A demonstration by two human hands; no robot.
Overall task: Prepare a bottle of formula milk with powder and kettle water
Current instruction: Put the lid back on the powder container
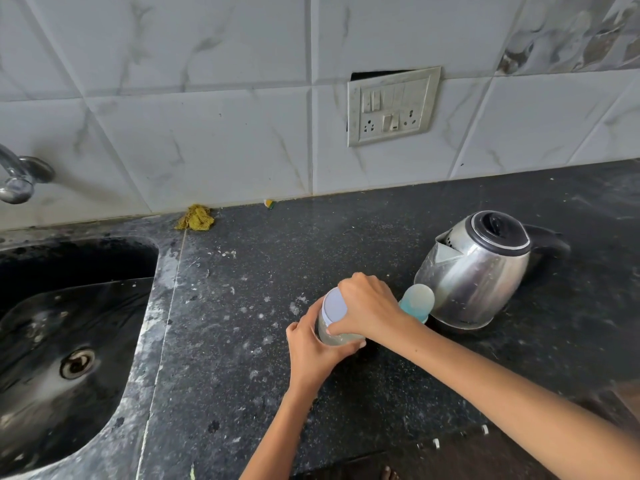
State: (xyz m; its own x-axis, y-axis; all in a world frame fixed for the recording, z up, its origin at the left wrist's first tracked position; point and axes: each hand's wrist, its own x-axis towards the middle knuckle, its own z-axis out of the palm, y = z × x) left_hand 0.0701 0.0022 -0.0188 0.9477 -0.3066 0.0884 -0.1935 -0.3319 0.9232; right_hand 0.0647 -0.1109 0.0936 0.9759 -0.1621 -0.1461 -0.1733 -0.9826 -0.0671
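Observation:
A clear jar [330, 336] holding pale powder stands on the black counter [242, 306]. Its white lid [335, 306] is on top. My left hand [317, 355] wraps the jar's body from the near side. My right hand [367, 306] grips the lid's rim from above. Just right of the jar stands a baby bottle [419, 301] with a blue collar and a clear cap, partly hidden by my right wrist. A steel kettle [478, 271] with a black lid and handle sits behind the bottle, spout turned left.
A dark sink [69, 341] fills the left side, with a tap [17, 178] above it. A yellow scrubber [195, 218] lies by the tiled wall. A switch and socket plate [393, 107] is on the wall above the counter.

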